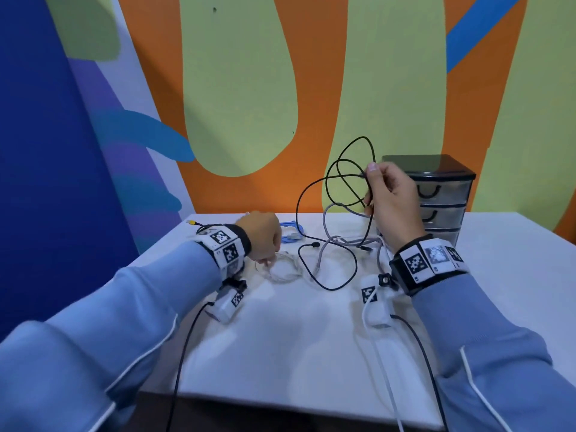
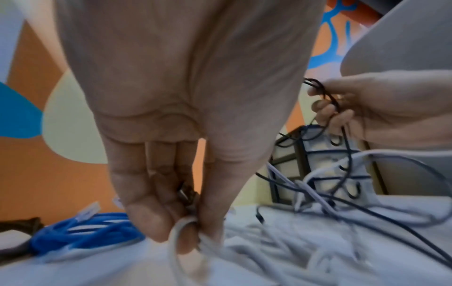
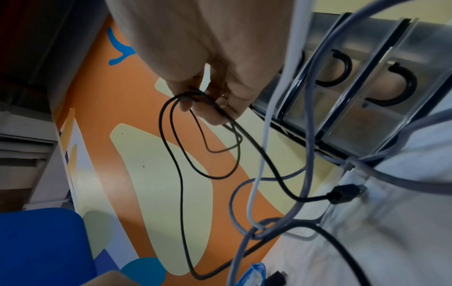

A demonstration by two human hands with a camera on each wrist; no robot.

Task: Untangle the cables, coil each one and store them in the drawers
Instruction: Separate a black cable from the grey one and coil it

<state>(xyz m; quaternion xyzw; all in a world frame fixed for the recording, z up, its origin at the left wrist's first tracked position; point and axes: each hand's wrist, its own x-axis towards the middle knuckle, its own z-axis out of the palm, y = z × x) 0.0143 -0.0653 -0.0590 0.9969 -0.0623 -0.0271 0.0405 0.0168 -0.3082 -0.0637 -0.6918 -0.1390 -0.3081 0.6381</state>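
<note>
Black cable (image 1: 349, 179) loops beside closed drawers (image 1: 442, 201), contents indistinct.

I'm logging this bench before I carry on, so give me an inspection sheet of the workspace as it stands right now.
Surface: white table, cables spread across its far half.
Job's things: black cable, grey cable, white cable, blue cable; drawer unit, all drawers closed.
Clutter: nothing seen.
Hands: left hand pinches the white cable; right hand holds raised loops of the black cable.
Cables: black and grey still cross; the blue one lies bundled.
Surroundings: painted orange, green and blue wall.
</note>
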